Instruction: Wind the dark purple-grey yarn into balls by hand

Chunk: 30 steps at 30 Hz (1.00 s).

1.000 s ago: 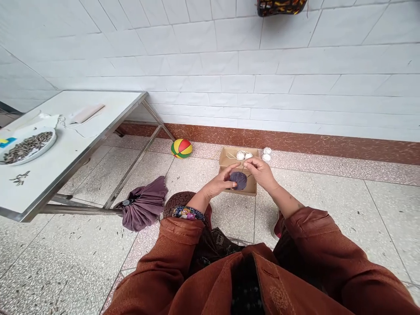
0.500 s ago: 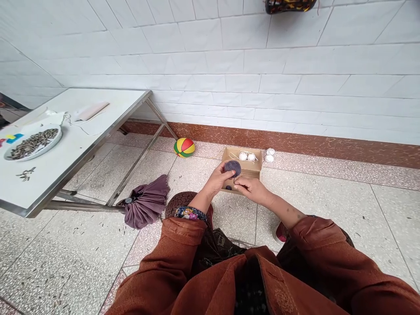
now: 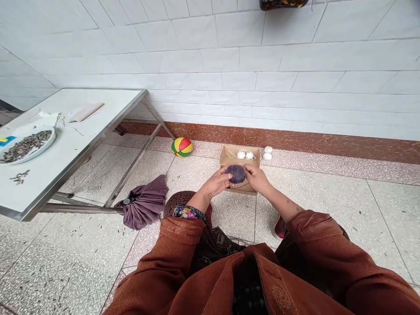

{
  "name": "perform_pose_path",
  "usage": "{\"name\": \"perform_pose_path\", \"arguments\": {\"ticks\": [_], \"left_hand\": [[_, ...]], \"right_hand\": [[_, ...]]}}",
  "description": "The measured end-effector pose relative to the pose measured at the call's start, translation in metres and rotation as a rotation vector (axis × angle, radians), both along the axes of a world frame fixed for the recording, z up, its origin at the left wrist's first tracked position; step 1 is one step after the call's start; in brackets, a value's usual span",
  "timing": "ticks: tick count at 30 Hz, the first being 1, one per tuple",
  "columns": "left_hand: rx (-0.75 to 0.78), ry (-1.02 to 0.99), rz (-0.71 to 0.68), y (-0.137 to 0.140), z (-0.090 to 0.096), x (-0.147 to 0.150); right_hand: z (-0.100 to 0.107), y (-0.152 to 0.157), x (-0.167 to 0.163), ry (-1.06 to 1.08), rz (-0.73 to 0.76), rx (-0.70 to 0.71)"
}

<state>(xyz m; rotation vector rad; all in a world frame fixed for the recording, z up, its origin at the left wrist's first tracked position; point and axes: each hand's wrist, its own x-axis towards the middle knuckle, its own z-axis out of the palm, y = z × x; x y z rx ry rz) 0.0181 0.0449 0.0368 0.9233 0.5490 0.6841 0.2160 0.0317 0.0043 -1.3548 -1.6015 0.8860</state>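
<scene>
So the person's left grip (image 3: 216,183) is wrapped round a purple-grey yarn ball (image 3: 236,173), fingers closed on it, and it's held up just above an open cardboard box (image 3: 251,189) on the floor (image 3: 328,210). The right grip (image 3: 257,178) is right up against the ball's right side with fingers bent in — can't tell if they're pinching a strand or just touching. Two white balls (image 3: 245,155) with loose white string sit at the far end of the box, and another white pair (image 3: 267,154) is just beside it on the right. Labels? The blue-and-yellow thing (image 3: 6,141) at the plate (image 3: 49,142) is cut off by the left edge, and any print on it is too small to read. Same for the round grey disc (image 3: 126,201) on that pleated purple cloth (image 3: 147,203) by the bench (image 3: 121,98). The plate's on the bench, heaped with seeds (image 3: 29,144), plus a few loose ones in front. There's also a red, yellow and green ball (image 3: 182,147) near the bench's far leg, and a dark patterned object (image 3: 282,3) cut off up top — no clue what it says, if anything.
</scene>
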Motion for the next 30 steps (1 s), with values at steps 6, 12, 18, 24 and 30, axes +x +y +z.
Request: {"name": "perform_pose_path", "arguments": {"ticks": [6, 12, 18, 24, 30], "left_hand": [[-0.079, -0.015, 0.206, 0.006, -0.006, 0.002], [-0.077, 0.03, 0.281, 0.009, -0.01, 0.002], [0.103, 0.251, 0.336, 0.013, -0.017, 0.001], [0.164, 0.335, 0.138, 0.007, -0.014, 0.002], [0.085, 0.144, -0.1, 0.001, -0.008, -0.002]], "right_hand": [[-0.014, -0.009, -0.008, -0.123, 0.134, -0.019], [-0.009, -0.02, -0.014, -0.228, 0.309, 0.127], [0.017, -0.024, -0.005, -0.163, 0.319, 0.267], [0.023, -0.009, 0.011, -0.18, 0.115, 0.376], [0.011, 0.004, 0.013, -0.151, 0.022, 0.325]]}}
